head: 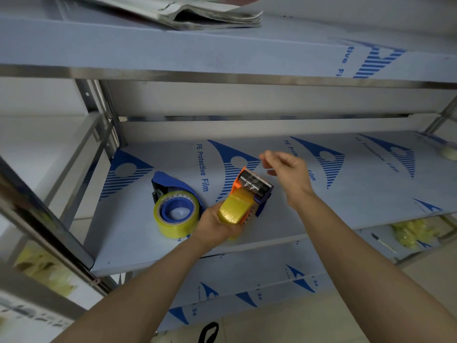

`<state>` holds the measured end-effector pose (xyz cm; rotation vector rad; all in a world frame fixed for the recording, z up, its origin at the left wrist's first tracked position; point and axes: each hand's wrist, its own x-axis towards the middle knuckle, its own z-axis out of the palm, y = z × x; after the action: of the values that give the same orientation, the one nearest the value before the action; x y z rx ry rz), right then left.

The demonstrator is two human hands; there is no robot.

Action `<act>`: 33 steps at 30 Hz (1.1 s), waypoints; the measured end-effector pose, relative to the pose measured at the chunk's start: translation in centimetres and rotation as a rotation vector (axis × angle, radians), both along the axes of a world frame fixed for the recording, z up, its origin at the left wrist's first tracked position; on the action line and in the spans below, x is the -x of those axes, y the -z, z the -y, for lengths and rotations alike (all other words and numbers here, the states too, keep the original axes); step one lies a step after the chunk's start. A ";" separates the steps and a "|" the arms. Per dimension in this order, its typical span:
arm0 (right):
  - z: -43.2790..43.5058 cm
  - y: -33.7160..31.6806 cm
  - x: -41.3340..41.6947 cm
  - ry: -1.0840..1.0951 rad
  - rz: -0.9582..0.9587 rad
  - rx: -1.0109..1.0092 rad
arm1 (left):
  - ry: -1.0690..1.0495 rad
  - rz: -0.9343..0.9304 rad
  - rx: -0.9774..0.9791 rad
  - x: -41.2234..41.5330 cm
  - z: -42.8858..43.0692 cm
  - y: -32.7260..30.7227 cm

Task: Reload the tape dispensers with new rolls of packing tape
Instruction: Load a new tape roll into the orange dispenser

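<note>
My left hand (215,225) grips an orange and blue tape dispenser (249,191) loaded with a yellowish roll of packing tape (236,209), held just above the middle shelf (346,194). My right hand (288,169) hovers above and to the right of the dispenser's black roller end, fingers loosely curled with thumb and fingertips close together; whether it pinches a tape end is not visible. To the left, a second, blue dispenser (170,184) lies on the shelf with a clear-yellow tape roll (176,214) on its blue hub.
The metal rack's shelves carry blue-printed protective film. Folded newspapers (197,13) lie on the top shelf (222,53). Yellowish rolls (410,232) and a small knife (383,242) sit on the lower shelf at right. A pale roll (448,152) lies at the far right edge.
</note>
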<state>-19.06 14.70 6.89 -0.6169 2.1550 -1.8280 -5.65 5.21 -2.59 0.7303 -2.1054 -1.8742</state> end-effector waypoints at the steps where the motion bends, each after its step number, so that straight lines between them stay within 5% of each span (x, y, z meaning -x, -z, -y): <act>1: 0.0 -0.4 -0.7 -0.048 -0.055 -0.015 | -0.001 -0.005 0.004 0.0 0.0 -0.1; 12: 0.6 2.0 -2.5 0.019 -0.581 -0.248 | -0.016 -0.014 0.013 0.1 -0.7 -1.0; 17: -0.1 1.5 -1.8 -0.135 -0.286 -0.117 | -0.038 -0.020 -0.011 0.1 -0.6 -1.0; 24: -0.1 2.7 -2.3 -0.035 -0.233 -0.020 | -0.045 -0.028 -0.032 0.3 -0.8 -1.3; 28: -0.7 2.4 -1.9 -0.119 -0.035 0.053 | -0.070 -0.029 -0.056 0.3 -0.8 -1.2; 33: -0.6 3.0 -2.6 -0.032 -0.144 0.069 | -0.075 -0.018 -0.065 0.3 -0.7 -1.2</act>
<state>-16.49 15.33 3.93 -0.8173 2.1645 -1.9019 -5.94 5.94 -1.36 0.7923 -1.9867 -1.9099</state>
